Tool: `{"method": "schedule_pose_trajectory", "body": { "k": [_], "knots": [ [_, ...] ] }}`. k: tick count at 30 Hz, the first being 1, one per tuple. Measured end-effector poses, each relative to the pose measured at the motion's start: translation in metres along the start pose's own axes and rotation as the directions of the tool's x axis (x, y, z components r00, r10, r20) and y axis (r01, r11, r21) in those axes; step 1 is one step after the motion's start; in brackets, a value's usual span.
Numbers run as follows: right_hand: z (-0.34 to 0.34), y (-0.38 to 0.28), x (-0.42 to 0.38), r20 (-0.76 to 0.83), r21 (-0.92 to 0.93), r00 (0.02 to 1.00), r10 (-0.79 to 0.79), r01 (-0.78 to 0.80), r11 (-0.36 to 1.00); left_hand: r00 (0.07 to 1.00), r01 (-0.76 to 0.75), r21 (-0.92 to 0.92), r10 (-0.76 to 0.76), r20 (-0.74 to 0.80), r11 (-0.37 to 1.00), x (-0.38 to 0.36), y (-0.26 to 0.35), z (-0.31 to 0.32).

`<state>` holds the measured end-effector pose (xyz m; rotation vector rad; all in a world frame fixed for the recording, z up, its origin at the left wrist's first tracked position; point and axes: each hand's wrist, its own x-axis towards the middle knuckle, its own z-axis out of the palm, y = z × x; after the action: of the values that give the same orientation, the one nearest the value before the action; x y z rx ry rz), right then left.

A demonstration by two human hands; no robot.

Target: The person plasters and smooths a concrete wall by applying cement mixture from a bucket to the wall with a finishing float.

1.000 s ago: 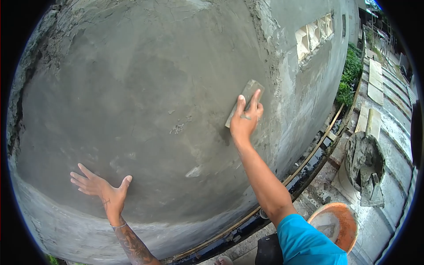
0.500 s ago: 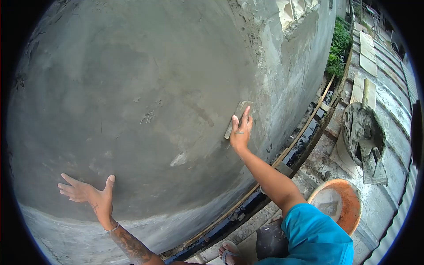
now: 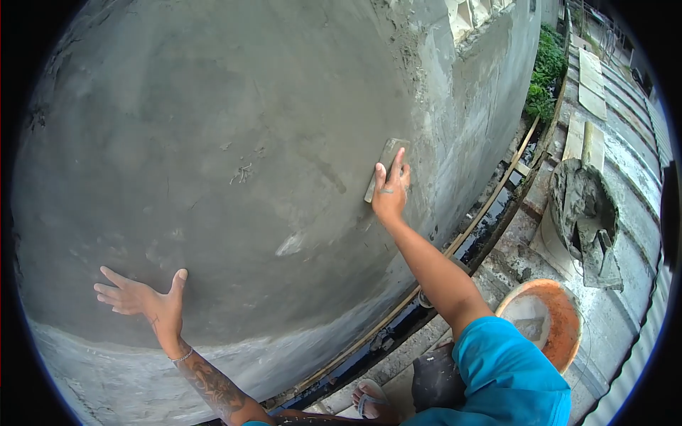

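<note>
My right hand (image 3: 391, 188) presses a flat, rectangular plastering float (image 3: 389, 162) against the grey plastered wall (image 3: 234, 106), close to its right-hand corner. The palm covers part of the float, so how it is gripped underneath is hidden. At lower left, my left hand (image 3: 145, 299) has its fingers spread and lies at the wall surface with nothing in it. Between the hands the plaster carries a pale patch (image 3: 290, 244) and a small rough scratch mark (image 3: 243, 173).
To the right stand a bucket of wet mortar (image 3: 584, 202) with a trowel (image 3: 602, 255) on it and an orange tub (image 3: 563, 323) holding greyish water. A narrow gutter (image 3: 398, 330) edged with a wooden strip runs along the wall's foot. Corrugated roofing (image 3: 643, 135) lies beyond.
My right hand has slid the float slightly upward along the wall. The left hand stays spread in nearly the same place, and the view has shifted a little.
</note>
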<state>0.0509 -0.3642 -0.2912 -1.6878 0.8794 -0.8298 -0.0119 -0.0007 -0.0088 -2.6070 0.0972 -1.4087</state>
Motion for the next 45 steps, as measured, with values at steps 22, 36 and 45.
{"method": "schedule_pose_trajectory", "body": {
  "k": [22,36,45],
  "knots": [
    [0.000,-0.019,0.021,0.054,0.063,0.958,0.283,-0.286,0.956,0.999,0.010,-0.033,-0.009,0.043,0.999,0.002,0.004,-0.006],
    [-0.052,-0.251,-0.016,-0.166,-0.034,0.507,-0.846,0.855,0.518,1.000,-0.018,-0.045,0.018,0.004,0.999,0.000,0.005,-0.004],
    [-0.017,-0.023,-0.008,-0.019,-0.144,0.617,-0.787,0.777,0.613,1.000,0.004,-0.064,-0.003,0.012,0.998,0.000,0.006,-0.007]
  ]
}}
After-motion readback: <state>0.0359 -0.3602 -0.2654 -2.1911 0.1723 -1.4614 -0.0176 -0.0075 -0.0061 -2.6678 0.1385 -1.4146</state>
